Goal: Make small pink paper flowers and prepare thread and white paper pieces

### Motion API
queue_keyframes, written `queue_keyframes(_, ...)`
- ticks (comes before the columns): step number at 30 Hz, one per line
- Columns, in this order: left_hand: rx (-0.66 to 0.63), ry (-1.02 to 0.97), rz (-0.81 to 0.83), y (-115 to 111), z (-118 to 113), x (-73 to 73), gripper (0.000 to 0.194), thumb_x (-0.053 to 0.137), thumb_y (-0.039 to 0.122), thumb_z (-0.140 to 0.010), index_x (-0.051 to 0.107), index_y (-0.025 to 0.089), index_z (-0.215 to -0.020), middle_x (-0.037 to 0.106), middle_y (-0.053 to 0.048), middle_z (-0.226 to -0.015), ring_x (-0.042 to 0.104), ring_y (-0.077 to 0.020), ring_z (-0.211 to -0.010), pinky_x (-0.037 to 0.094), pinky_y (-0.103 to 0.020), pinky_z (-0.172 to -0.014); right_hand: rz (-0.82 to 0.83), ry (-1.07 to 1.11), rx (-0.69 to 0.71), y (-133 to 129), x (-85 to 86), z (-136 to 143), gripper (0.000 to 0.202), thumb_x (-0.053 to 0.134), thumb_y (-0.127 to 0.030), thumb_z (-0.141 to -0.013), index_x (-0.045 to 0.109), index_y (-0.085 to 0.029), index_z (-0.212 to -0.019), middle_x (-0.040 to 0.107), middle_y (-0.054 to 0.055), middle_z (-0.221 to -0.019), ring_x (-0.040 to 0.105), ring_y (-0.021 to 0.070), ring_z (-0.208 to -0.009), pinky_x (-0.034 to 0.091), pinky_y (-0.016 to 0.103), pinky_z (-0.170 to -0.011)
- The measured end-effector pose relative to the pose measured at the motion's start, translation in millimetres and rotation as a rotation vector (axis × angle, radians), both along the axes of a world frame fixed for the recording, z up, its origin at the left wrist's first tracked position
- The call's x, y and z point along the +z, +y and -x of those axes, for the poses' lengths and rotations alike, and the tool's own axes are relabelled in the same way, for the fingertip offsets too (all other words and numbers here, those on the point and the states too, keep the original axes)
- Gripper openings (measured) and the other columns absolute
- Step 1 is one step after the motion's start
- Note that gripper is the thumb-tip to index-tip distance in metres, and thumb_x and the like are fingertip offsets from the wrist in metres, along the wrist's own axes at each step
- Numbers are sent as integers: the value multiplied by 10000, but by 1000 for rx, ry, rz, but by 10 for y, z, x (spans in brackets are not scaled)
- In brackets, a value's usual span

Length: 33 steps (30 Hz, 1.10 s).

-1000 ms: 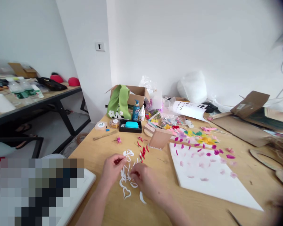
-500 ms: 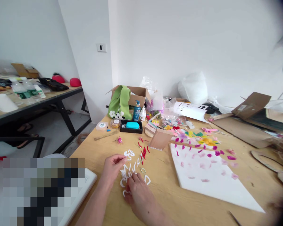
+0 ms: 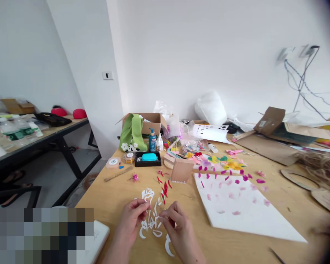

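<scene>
Thin white cut-out pieces [image 3: 157, 233], some curved and some strip-like, lie in a loose heap on the wooden table. Over the heap's left side is my left hand [image 3: 132, 219], thumb and forefinger pinched together; what they hold is too small to make out. My right hand [image 3: 179, 228] is at the heap's right side, also in a pinch, with a tiny white bit showing at its fingertips. A curved white piece [image 3: 168, 246] lies just below it. Beyond the hands are red slivers [image 3: 165, 190] and a pink flower-like piece [image 3: 135, 178].
A white board [image 3: 236, 209] with pink and magenta petals lies to the right. Further back stand a small wooden panel [image 3: 182, 170], a black tray [image 3: 137, 164], a blue pump bottle [image 3: 152, 141] and a cardboard box [image 3: 156, 124]. Colourful flowers [image 3: 235, 165] lie behind the board.
My right hand has lifted from the lower heap, moving up and right into a pinch. My left hand's pinch is now lower on the heap. The view has tilted up and turned right.
</scene>
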<state>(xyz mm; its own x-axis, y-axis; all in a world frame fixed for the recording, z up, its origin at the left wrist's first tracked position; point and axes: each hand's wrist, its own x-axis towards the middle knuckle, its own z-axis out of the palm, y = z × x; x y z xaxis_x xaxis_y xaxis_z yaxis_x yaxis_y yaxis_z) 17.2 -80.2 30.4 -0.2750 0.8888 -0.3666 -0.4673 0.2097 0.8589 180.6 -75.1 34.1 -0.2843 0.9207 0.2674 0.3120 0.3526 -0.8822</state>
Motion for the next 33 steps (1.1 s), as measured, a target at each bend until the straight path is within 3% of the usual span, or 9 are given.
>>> queue_keyframes(7,-77,-42,-5,-22,-99,-13,299,863,315,-465,679,141,-624,682,-17,-578,458,-43,-457,337,-169,-465,-54,74,-54,-39,-151,-22,214,570,-334,-883,725,-214,-797,595,17,-636,560,151,-571,434,236,-542)
queue_keyframes(13,-111,-63,14,-28,-157,-24,337,882,347,-436,669,144,-600,642,17,-561,469,-45,-455,329,-176,-457,48,273,-34,-27,-168,-14,210,569,-252,-845,718,-207,-986,687,74,-871,639,199,-788,517,291,-716)
queue_keyframes(17,-135,-70,21,-37,-200,-42,362,892,375,-415,665,152,-588,603,37,-520,463,-48,-453,330,-183,-466,190,503,-43,-17,-177,-19,361,586,-277,-811,665,-225,-1159,654,86,-1051,639,213,-887,529,336,-792)
queue_keyframes(20,-174,-65,24,-50,-248,-53,362,893,386,-424,672,154,-594,600,36,-532,469,-51,-476,338,-186,-488,271,594,-115,5,-208,-2,418,613,-346,-810,635,-219,-1208,655,88,-1044,644,210,-863,532,347,-787)
queue_keyframes(25,-268,-22,12,-78,-332,-102,378,882,426,-443,664,143,-568,554,38,-487,433,-58,-459,305,-201,-474,260,562,-202,56,-263,22,544,709,-431,-738,626,-165,-1205,654,64,-847,602,189,-722,524,320,-681)
queue_keyframes(29,-337,39,-2,-83,-358,-132,391,865,460,-477,652,142,-560,519,45,-469,421,-66,-447,303,-215,-470,233,509,-239,82,-280,6,456,708,-377,-726,668,-163,-1127,616,33,-794,525,146,-623,481,267,-582)
queue_keyframes(33,-375,107,-20,-74,-329,-109,408,840,498,-513,677,142,-626,532,43,-503,421,-70,-465,317,-215,-474,181,439,-195,77,-274,2,391,652,-258,-747,674,-184,-1131,602,32,-849,531,143,-645,473,259,-596)
